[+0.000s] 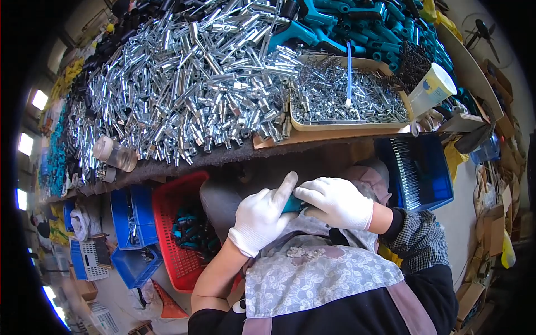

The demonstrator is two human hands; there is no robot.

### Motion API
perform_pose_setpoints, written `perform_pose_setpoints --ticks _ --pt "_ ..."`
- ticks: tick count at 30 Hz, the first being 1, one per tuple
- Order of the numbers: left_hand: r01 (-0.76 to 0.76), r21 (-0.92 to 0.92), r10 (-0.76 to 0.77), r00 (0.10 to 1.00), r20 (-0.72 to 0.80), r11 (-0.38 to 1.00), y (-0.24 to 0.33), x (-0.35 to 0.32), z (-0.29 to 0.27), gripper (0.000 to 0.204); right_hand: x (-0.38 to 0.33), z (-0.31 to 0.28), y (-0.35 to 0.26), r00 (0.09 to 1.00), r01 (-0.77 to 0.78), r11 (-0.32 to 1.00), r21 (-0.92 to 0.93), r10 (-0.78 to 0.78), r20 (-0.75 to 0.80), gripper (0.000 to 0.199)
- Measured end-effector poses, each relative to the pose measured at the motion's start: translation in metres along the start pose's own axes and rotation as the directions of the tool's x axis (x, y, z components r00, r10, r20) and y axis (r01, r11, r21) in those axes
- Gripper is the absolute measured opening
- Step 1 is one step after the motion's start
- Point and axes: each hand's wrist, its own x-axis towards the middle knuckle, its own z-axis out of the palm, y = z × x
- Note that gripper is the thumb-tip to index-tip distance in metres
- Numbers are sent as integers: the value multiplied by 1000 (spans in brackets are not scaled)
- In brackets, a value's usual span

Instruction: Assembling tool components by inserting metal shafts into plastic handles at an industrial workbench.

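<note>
Both my hands wear white gloves and meet in front of my apron, below the bench edge. A small teal part (291, 205) sits between them. My left hand (262, 215) grips it from the left with the index finger stretched up. My right hand (335, 202) closes over it from the right. Most of the teal part is hidden by the gloves. Above my hands, a big heap of shiny metal tubes and fittings (184, 84) covers the bench.
A shallow tray of small metal pieces and springs (346, 97) lies at the bench's right, teal handles (357, 25) behind it. A red basket (176, 234) with teal parts stands at lower left, blue crates (131, 223) beside it. A blue bin (419, 173) is on the right.
</note>
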Motion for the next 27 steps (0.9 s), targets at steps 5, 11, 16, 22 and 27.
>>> perform_pose_setpoints --ticks 5,11,16,22,27 --pt "-17 -2 17 999 30 1000 5 1 -1 84 -7 8 1 999 -53 999 2 53 1 40" --pt "25 -5 -24 996 87 1000 12 1 1 81 -10 18 9 997 -80 996 25 80 14 42" --pt "153 -79 -142 981 129 985 14 -3 5 76 -8 14 15 988 -146 973 180 134 80 43" --pt "-47 -12 48 996 75 999 12 -4 4 73 -3 6 13 903 -351 909 227 263 340 51" --pt "-59 -122 80 981 179 991 -11 -13 -19 56 -10 3 6 926 -340 909 239 280 253 46"
